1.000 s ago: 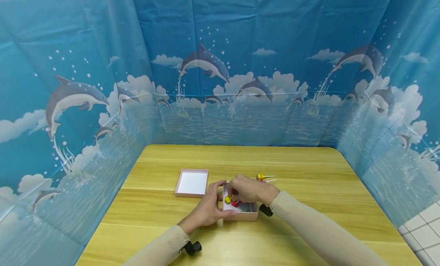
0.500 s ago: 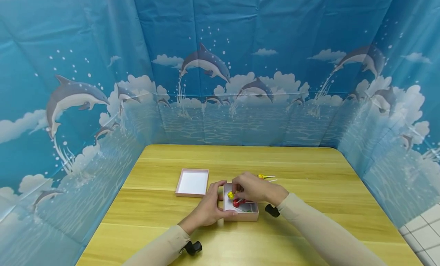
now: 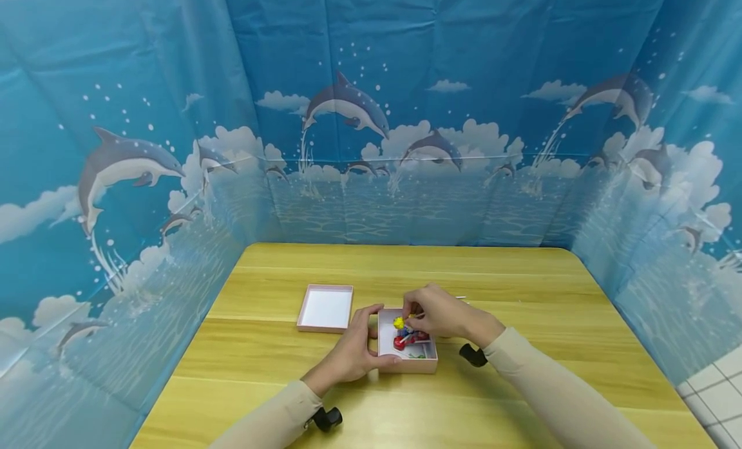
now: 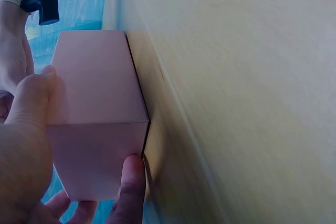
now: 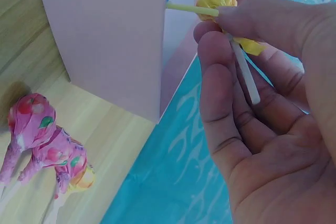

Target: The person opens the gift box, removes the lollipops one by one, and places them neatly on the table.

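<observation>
My left hand grips the left side of an open pink box, thumb along the front wall and fingers round the left wall, as the left wrist view also shows. Over the box, my right hand pinches a yellow-wrapped lollipop between thumb and fingertips. Its white stick slants down across the fingers, and a second, pale yellow stick ends at the thumb. Inside the box lie red lollipops, something blue, and a green piece near the front.
A pink box lid with a white inside lies on the wooden table to the left. Several pink lollipops lie on the table beside the box, mostly hidden by the right hand in the head view. A dolphin-print curtain surrounds the table.
My right hand has moved right and slightly back with the yellow lollipop, uncovering red and blue ones in the box and covering those on the table. My left hand stays on the box.
</observation>
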`<state>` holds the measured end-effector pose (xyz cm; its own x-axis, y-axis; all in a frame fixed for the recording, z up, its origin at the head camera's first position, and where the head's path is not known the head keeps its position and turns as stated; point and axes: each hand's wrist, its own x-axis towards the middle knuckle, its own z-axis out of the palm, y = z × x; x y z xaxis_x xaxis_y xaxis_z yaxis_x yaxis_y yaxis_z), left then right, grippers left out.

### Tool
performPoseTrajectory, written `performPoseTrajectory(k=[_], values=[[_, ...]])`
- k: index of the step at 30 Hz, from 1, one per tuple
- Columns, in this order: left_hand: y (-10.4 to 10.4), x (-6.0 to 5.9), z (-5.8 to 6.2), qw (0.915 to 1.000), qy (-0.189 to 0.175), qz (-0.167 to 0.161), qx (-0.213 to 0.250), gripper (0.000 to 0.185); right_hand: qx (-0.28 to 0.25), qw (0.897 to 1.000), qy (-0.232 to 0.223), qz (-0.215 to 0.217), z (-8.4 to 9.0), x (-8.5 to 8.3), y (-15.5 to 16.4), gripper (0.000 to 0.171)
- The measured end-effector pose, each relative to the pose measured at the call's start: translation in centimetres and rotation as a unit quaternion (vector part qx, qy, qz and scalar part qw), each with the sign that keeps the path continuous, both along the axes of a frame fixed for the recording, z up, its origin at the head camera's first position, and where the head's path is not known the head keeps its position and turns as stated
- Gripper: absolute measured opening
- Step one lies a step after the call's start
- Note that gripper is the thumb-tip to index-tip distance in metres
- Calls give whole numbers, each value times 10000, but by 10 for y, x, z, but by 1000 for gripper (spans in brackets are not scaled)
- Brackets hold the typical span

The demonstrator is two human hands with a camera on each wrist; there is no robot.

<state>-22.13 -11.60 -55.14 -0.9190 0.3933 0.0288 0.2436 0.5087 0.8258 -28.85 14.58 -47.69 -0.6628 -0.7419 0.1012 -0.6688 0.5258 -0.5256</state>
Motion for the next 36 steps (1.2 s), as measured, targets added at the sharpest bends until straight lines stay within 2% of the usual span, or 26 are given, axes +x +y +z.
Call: performPoseTrajectory(k=[6, 10, 18, 25, 36], values=[[1, 1, 0, 9999, 94, 16, -81, 112, -103, 9995, -199, -200, 0, 2, 9, 12], [0, 1, 1, 9999, 89, 45, -122, 113, -110, 9992, -176, -338, 3, 3, 14, 12], [0, 0, 0, 9999, -2, -24, 116, 113, -316, 9979, -253, -511, 0, 4, 25, 12], [0, -2, 1, 9999, -12, -28, 116, 113, -475, 9973, -142, -548, -1, 5, 29, 8], [1, 0, 2, 9998, -99, -24, 149, 113, -618, 9948, -123, -799, -2, 9, 40, 12]])
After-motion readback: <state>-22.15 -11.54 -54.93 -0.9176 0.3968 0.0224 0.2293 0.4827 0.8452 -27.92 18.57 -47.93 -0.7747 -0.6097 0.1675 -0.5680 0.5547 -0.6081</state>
